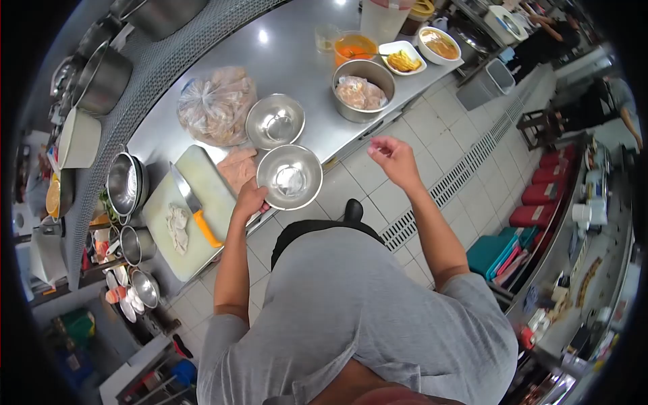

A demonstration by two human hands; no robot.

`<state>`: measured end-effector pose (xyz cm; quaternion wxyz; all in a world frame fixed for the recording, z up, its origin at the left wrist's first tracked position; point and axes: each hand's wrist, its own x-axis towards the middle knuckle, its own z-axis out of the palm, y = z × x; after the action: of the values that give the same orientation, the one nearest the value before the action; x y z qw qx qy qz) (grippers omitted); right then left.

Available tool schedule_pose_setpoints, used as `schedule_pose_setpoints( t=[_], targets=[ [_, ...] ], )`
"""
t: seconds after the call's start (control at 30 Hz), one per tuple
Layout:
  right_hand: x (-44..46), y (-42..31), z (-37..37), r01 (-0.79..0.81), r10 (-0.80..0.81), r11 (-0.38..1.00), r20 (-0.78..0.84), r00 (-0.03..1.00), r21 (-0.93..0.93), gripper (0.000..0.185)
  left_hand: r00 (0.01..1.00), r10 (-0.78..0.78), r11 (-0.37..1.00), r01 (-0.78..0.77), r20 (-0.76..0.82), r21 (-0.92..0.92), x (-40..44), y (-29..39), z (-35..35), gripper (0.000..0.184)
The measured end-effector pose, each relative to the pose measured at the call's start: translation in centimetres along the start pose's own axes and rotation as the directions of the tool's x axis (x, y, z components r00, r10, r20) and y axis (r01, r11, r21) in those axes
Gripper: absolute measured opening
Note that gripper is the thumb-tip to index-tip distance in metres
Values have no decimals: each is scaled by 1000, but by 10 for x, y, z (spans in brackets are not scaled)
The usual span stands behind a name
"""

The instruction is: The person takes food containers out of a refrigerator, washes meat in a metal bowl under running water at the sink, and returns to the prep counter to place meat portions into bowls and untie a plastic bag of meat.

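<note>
My left hand [251, 201] grips the rim of a shiny metal bowl [289, 177] at the counter's front edge; the bowl looks empty. My right hand [393, 160] is raised over the floor, fingers curled with the thumb near them; whether anything small is between them is unclear. A second metal bowl [275, 121] stands just behind the first. Beside them are a clear bag of pale meat [217, 108] and a flat piece of raw meat [237, 169]. An orange-handled knife [185, 190] lies on the cutting board [162, 233] next to a whitish scrap [177, 229].
A metal pot [363, 91] holds bagged meat near the counter's right edge. Behind it are an orange container [354, 48], a square dish [403, 59] and a white bowl [439, 45]. Metal bowls [125, 184] stand left. Two people are at the upper right.
</note>
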<state>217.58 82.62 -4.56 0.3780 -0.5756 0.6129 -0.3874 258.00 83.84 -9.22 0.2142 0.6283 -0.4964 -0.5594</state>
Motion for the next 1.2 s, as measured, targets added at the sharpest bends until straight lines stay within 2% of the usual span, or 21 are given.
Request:
schedule_pose_setpoints(
  t=[0.13,0.23,0.33,0.43,0.53,0.63,0.73,0.83,0.87,0.9,0.93,0.97,1.0,1.07,1.17,1.2],
  targets=[
    [78,3,-25,80,-73,989,61,995,-121,31,996,8,1000,-5,-87,30,35,28,24,32],
    [122,-2,-24,88,-76,984,81,994,-157,32,997,-12,998,7,-73,-63,57,38,39,32],
    [146,-6,-24,81,-60,964,91,994,-252,32,993,-79,996,76,-85,-36,59,50,43,31],
    [161,-7,-20,157,-114,938,152,982,-308,33,996,32,990,-42,-77,-134,45,42,34,30],
    [174,-1,-10,198,-133,932,223,966,-304,33,990,-50,967,16,-131,-254,32,52,23,28],
    [201,-9,-5,270,-190,925,288,939,-267,34,955,-15,956,-73,-296,-283,57,93,14,25],
    [207,-17,-7,306,-227,930,338,914,-204,35,913,-50,958,-71,-404,-279,101,118,14,25],
    [217,-15,-24,408,-320,893,371,872,-189,34,942,-56,964,-36,-332,-264,130,112,11,27],
    [220,-9,-29,470,-369,863,403,838,-187,33,928,-50,988,-9,-369,-156,130,110,15,30],
    [219,-9,-35,477,-374,865,430,822,-159,32,905,-63,983,-17,-421,-184,115,112,18,32],
    [224,9,-37,460,-362,878,446,819,-132,32,878,-76,977,-29,-473,-210,100,114,23,34],
    [224,17,-39,424,-331,897,444,833,-126,32,852,-79,934,-119,-517,-338,76,121,30,36],
    [228,27,-39,458,-327,871,487,810,-176,31,839,-88,918,-141,-537,-371,57,116,31,37],
    [225,23,-36,347,-187,917,553,812,-199,27,836,-56,916,-175,-546,-360,40,113,25,35],
    [232,32,-23,364,-154,897,597,787,-249,30,891,-59,930,-115,-450,-350,81,113,30,20],
    [229,14,-22,398,-141,866,618,773,-301,34,864,-106,935,-82,-492,-345,103,115,35,21]
  ],
)
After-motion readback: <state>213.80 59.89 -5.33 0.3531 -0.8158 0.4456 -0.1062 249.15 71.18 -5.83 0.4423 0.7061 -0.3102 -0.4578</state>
